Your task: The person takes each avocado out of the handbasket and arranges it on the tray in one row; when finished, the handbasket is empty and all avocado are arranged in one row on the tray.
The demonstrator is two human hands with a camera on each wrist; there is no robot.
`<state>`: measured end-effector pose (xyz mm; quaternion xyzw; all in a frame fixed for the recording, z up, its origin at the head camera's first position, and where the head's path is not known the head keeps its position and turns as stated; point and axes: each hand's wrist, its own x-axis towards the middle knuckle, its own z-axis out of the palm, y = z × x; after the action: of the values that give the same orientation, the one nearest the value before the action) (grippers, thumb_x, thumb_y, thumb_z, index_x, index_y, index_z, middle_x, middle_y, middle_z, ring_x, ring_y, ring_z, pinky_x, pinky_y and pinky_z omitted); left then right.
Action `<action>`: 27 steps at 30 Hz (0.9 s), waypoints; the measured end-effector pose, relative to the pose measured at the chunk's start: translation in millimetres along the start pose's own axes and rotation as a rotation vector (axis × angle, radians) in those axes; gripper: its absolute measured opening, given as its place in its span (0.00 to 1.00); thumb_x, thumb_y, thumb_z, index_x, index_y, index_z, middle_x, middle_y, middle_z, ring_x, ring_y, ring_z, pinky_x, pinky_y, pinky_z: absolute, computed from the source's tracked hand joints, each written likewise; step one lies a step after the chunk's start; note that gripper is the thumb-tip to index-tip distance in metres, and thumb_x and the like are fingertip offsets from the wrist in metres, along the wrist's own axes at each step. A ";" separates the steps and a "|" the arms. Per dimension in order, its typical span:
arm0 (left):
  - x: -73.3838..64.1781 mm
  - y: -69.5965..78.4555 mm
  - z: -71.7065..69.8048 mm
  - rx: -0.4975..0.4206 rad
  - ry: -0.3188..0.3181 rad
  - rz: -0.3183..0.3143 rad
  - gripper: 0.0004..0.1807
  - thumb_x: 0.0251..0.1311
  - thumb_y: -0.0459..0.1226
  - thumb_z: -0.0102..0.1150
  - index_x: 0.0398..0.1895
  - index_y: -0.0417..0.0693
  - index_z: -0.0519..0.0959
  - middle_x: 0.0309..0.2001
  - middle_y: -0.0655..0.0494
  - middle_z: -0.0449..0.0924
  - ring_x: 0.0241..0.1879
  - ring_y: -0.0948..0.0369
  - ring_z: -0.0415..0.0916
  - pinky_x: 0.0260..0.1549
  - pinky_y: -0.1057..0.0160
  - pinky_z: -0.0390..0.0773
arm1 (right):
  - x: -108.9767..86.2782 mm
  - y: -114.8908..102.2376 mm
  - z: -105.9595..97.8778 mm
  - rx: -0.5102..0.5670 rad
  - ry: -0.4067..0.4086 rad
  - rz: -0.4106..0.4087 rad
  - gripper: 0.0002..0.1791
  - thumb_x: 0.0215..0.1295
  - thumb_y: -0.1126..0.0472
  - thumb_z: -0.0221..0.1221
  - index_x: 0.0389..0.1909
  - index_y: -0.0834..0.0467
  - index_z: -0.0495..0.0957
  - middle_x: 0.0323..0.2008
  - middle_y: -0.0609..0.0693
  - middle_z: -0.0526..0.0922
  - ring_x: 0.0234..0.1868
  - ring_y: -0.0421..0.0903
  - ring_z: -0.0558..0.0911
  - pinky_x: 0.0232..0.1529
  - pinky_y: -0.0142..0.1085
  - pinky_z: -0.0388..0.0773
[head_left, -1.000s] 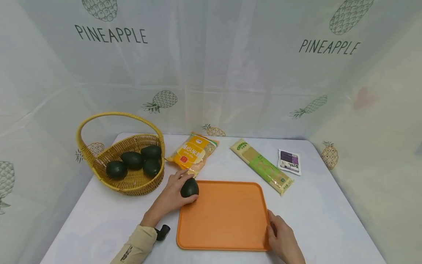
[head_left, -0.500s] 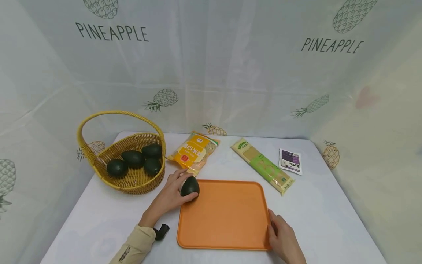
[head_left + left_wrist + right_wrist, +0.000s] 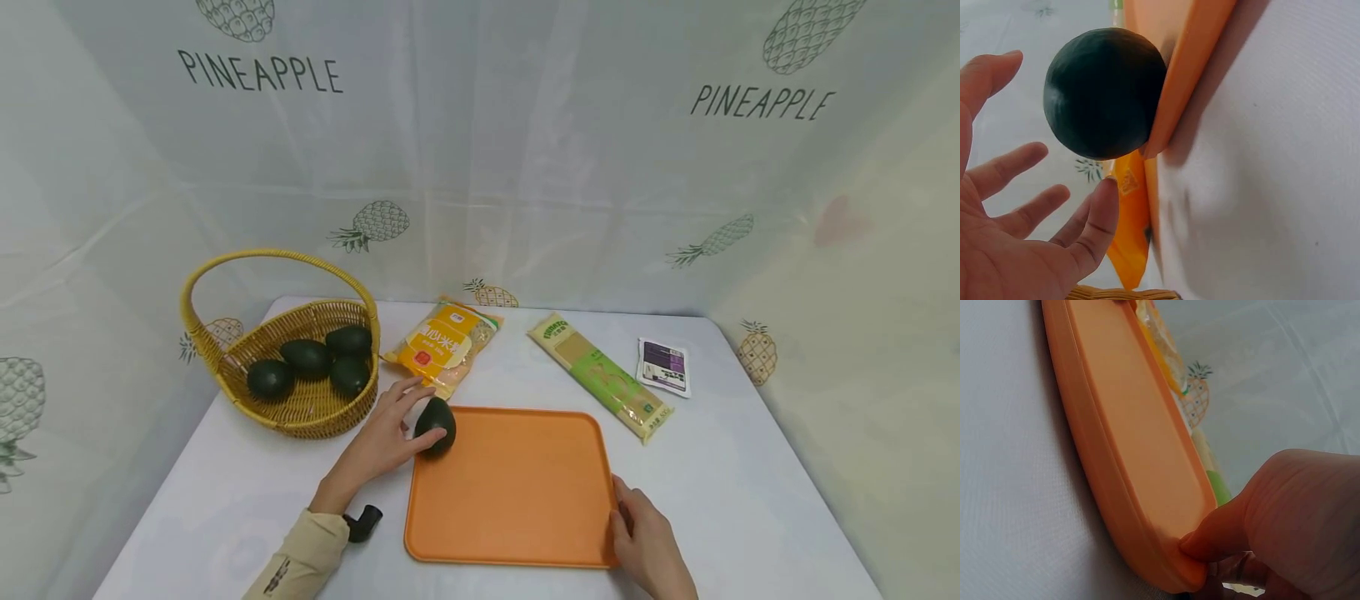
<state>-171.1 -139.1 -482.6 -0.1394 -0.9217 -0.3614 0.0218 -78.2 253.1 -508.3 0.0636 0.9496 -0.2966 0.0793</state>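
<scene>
A dark green avocado (image 3: pixel 435 427) rests on the upper left corner of the orange tray (image 3: pixel 517 492). Around its left side is my left hand (image 3: pixel 384 435), with fingers spread. The left wrist view shows a gap between those fingers and the avocado (image 3: pixel 1104 94), so the hand does not hold it. My right hand (image 3: pixel 647 537) grips the tray's right edge near the lower corner. In the right wrist view its thumb lies over the tray's rim (image 3: pixel 1100 434), with the other fingers bent at the outer side and partly hidden.
A wicker basket (image 3: pixel 311 429) with several avocados (image 3: pixel 306 358) stands at the left. Behind the tray lie a yellow grain bag (image 3: pixel 446 346), a long green-labelled noodle pack (image 3: pixel 600 375) and a small white and purple sachet (image 3: pixel 663 367). A pineapple-print curtain (image 3: pixel 495 167) hangs behind the table.
My left hand's fingers have loosened from the avocado and drawn back slightly to the left, leaving it on the tray. The right hand keeps its hold on the tray edge.
</scene>
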 end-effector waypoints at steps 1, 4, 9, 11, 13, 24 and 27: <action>-0.1 -0.1 -0.9 -0.001 0.002 0.002 0.37 0.63 0.54 0.76 0.71 0.48 0.78 0.79 0.39 0.66 0.43 0.55 0.78 0.41 0.68 0.80 | 0.2 0.0 0.0 -0.002 0.000 -0.003 0.32 0.73 0.70 0.58 0.76 0.70 0.68 0.31 0.48 0.72 0.31 0.42 0.69 0.29 0.31 0.65; -1.1 -0.4 -4.7 -0.005 0.021 0.014 0.36 0.64 0.53 0.75 0.71 0.48 0.78 0.78 0.39 0.66 0.43 0.53 0.80 0.42 0.65 0.83 | 0.8 -0.4 0.2 -0.001 -0.002 -0.004 0.32 0.73 0.69 0.58 0.76 0.70 0.68 0.31 0.48 0.72 0.31 0.41 0.69 0.29 0.31 0.65; -3.9 -0.3 -13.9 -0.026 0.061 0.056 0.39 0.63 0.50 0.77 0.74 0.44 0.76 0.76 0.39 0.69 0.48 0.49 0.83 0.45 0.55 0.88 | 2.9 -1.0 1.0 -0.002 -0.015 0.011 0.32 0.72 0.70 0.59 0.76 0.70 0.68 0.32 0.48 0.73 0.32 0.43 0.70 0.29 0.32 0.65; -4.1 0.6 -18.2 -0.037 0.077 0.079 0.39 0.63 0.48 0.77 0.74 0.43 0.75 0.74 0.40 0.71 0.52 0.47 0.82 0.47 0.53 0.89 | 3.5 -0.9 0.8 -0.003 -0.022 0.024 0.32 0.72 0.70 0.59 0.77 0.70 0.67 0.32 0.49 0.73 0.33 0.43 0.71 0.30 0.32 0.65; -3.7 1.6 -22.6 -0.051 0.091 0.101 0.38 0.63 0.46 0.77 0.73 0.43 0.75 0.71 0.41 0.74 0.56 0.46 0.81 0.48 0.53 0.89 | 3.9 -0.7 0.2 -0.010 -0.026 0.033 0.33 0.73 0.69 0.59 0.77 0.70 0.67 0.33 0.48 0.74 0.34 0.43 0.72 0.31 0.32 0.66; -7.1 -1.5 -51.8 -0.151 0.139 0.057 0.33 0.64 0.37 0.76 0.72 0.47 0.76 0.65 0.41 0.76 0.61 0.45 0.82 0.54 0.48 0.89 | 5.2 0.8 0.5 0.012 -0.043 0.061 0.33 0.73 0.69 0.58 0.77 0.71 0.66 0.33 0.50 0.73 0.33 0.44 0.72 0.29 0.32 0.66; -9.9 -5.0 -57.6 -0.154 0.162 0.054 0.32 0.66 0.37 0.75 0.72 0.46 0.76 0.65 0.43 0.76 0.61 0.46 0.82 0.54 0.50 0.89 | 5.9 -0.2 1.8 0.013 -0.046 0.070 0.33 0.73 0.69 0.58 0.77 0.71 0.66 0.33 0.50 0.74 0.33 0.44 0.72 0.29 0.33 0.66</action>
<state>-166.5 -183.7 -444.8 -0.1358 -0.8823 -0.4405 0.0951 -83.9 252.3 -510.7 0.0903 0.9429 -0.3010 0.1108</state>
